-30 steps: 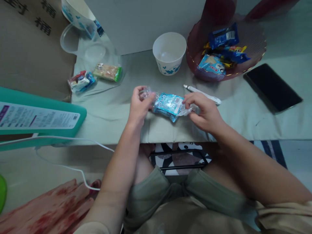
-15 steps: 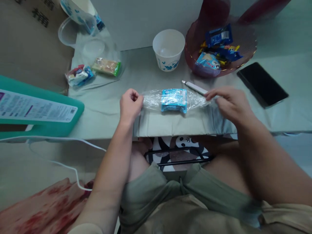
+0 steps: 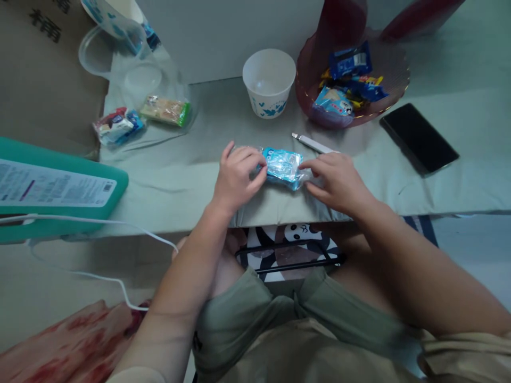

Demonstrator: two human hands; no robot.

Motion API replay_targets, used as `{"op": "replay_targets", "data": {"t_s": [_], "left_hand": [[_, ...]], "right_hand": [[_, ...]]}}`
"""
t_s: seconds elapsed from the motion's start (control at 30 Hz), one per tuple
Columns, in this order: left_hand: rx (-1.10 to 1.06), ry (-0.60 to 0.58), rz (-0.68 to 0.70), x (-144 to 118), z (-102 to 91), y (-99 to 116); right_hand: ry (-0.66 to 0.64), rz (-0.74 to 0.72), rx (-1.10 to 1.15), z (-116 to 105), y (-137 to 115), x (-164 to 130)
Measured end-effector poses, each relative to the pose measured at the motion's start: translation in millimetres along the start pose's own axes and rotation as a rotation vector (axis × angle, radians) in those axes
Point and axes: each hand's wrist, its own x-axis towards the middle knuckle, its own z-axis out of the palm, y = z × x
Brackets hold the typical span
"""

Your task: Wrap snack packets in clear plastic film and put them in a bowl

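Observation:
A shiny blue snack packet (image 3: pixel 282 165), wrapped in clear plastic wrap (image 3: pixel 304 175), lies on the cloth-covered table between my hands. My left hand (image 3: pixel 240 173) is at its left end, thumb and fingertips closed on the wrap there. At the other end, my right hand (image 3: pixel 333 180) has its fingers bent round the wrap's gathered tail. Just behind the packet, a thin white cutter-like tool (image 3: pixel 313 143) rests on the cloth, its right end next to my right hand.
Behind stand a white paper bowl (image 3: pixel 268 88) and a pink glass bowl (image 3: pixel 393 88) of wrapped snacks. A black phone (image 3: pixel 419 138) lies at right. Leftward are wrapped snack bundles (image 3: pixel 165 110), a clear plastic lid (image 3: pixel 142 78), a green container (image 3: pixel 107 165) and a white cable (image 3: pixel 131 227).
Both hands have moved inward from the stretched ends of the wrap to the packet's sides. The wrap's tails are now gathered close, and the packet is slightly turned.

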Motion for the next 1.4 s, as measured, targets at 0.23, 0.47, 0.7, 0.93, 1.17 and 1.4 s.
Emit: {"op": "replay_targets", "data": {"t_s": [0.23,0.47,0.7,0.93,1.17,1.4], "left_hand": [[0.025,-0.062,0.002,-12,-9.2,4],[0.314,-0.154,0.054,-18,-15.5,11],[0.350,-0.115,0.161,-29,-23.8,27],[0.272,-0.331,0.054,-30,-33.8,19],[0.167,-0.484,0.112,-33,-41.8,32],[0.011,-0.768,-0.017,-36,-50.1,51]], "right_hand": [[0.016,-0.096,0.066,-17,-11,-5],[-0.164,-0.046,-0.343,-28,-38,-17],[-0.226,-0.020,-0.218,-29,-44,-21],[-0.214,-0.290,0.070,-23,-35,-15],[-0.594,-0.054,-0.050,-34,-40,-15],[-0.455,0.249,-0.237,-36,-37,-8]]}}
